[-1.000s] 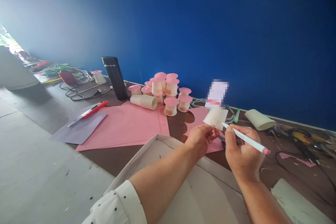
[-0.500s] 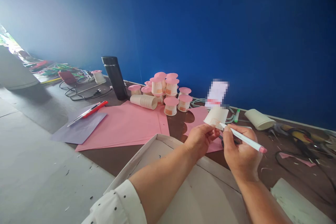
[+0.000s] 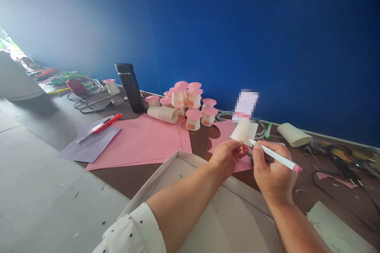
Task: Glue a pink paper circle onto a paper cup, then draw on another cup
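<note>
My left hand (image 3: 227,157) is closed on a white paper cup (image 3: 245,132), tilted and held near its rim. Faint light-orange lines show on the cup's side. Gripped in my right hand (image 3: 274,172) is a white marker (image 3: 280,157) with a pink end, its tip at the cup's side. Behind and to the left stand several paper cups with round pink paper tops (image 3: 193,119), some stacked, with orange doors and windows drawn on them. A nested stack of plain paper cups (image 3: 162,114) lies on its side in front of them.
Pink paper sheets (image 3: 142,138) and a purple sheet (image 3: 102,142) lie left, with a red utility knife (image 3: 101,127) on top. A black thermos (image 3: 130,89) stands behind. A shallow white box (image 3: 166,182) is under my arms. Cables (image 3: 341,158) and another paper cup (image 3: 292,134) lie right.
</note>
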Demonstrator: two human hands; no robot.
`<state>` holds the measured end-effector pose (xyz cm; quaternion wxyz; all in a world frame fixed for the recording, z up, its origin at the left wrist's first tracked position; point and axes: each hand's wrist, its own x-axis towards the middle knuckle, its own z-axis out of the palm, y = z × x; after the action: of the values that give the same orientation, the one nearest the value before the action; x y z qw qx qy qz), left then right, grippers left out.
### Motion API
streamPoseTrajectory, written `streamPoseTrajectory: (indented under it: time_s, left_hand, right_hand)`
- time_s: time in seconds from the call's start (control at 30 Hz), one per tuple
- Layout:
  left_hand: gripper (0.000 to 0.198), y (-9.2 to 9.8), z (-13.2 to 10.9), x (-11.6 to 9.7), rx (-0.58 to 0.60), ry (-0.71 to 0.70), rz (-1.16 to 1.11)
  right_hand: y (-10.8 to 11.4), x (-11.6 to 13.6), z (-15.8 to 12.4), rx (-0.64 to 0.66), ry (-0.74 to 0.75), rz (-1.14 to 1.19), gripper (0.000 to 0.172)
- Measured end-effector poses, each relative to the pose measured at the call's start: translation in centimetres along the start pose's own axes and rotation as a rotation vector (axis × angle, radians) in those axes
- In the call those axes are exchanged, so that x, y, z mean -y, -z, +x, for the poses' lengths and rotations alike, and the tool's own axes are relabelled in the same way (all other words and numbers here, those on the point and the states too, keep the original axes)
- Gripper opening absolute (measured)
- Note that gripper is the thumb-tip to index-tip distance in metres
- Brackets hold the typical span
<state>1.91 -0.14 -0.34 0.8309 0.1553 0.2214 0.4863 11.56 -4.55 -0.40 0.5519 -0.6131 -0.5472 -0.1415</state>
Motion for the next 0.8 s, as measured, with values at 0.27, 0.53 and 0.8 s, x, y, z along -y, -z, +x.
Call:
streamPoseTrajectory:
  time_s: [0.27,0.53,0.8]
  left_hand:
    - [0.011,-0.08,-0.02,-0.03,-0.007,0.006,0.006]
    - [0.013,-0.41,-0.33,-0.42,-0.009,0.016,-0.014]
    - [0.012,-0.54,-0.46,-0.53,-0.015,0.027,-0.054]
  right_hand:
    - [0.03,0.09,-0.01,0.008,0.019,0.01,0.019]
    - [-0.05,-0.16,-0.13,-0.023,0.012,0.104,0.019]
    - [-0.24,-0.43,-0.14,-0.06,-0.026,0.12,0.019]
